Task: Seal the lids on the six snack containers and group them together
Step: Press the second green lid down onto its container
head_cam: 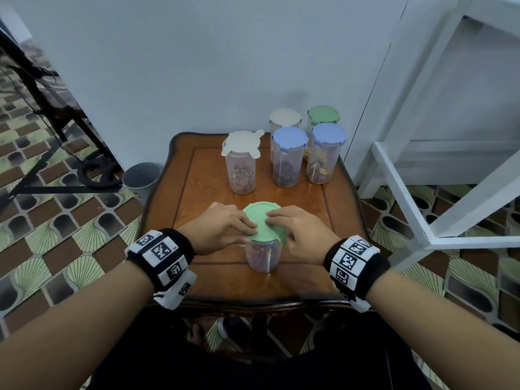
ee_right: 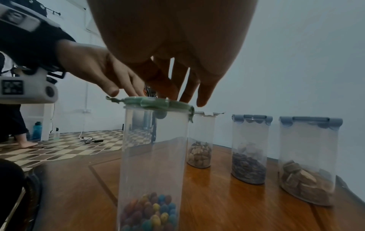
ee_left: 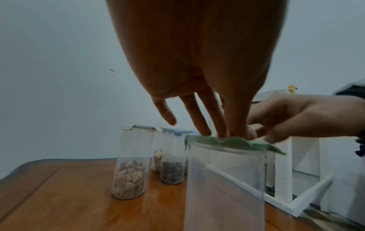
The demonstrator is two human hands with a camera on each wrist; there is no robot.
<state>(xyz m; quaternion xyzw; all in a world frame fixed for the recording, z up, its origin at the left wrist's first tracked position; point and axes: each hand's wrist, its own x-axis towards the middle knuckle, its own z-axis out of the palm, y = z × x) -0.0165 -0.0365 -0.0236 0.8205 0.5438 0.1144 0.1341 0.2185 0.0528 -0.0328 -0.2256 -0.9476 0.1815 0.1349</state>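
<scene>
A clear container [head_cam: 263,257] of coloured candies stands near the front of the wooden table [head_cam: 213,280]. Its green lid [head_cam: 261,220] lies on top, with a side flap [ee_right: 110,99] still sticking out. My left hand [head_cam: 225,226] and right hand [head_cam: 295,226] both rest on the lid with straight fingers [ee_left: 203,129] pressing down. Behind it, a white-lidded container [head_cam: 242,164] stands alone with its flaps raised. Further right, two blue-lidded containers [head_cam: 288,156] [head_cam: 325,153], a white-lidded one [head_cam: 284,118] and a green-lidded one [head_cam: 323,115] stand grouped together.
The table backs onto a pale wall. A grey bin [head_cam: 140,178] stands on the tiled floor at its left. A white frame [head_cam: 408,192] stands close to its right side. Bare wood lies between the near container and the group behind.
</scene>
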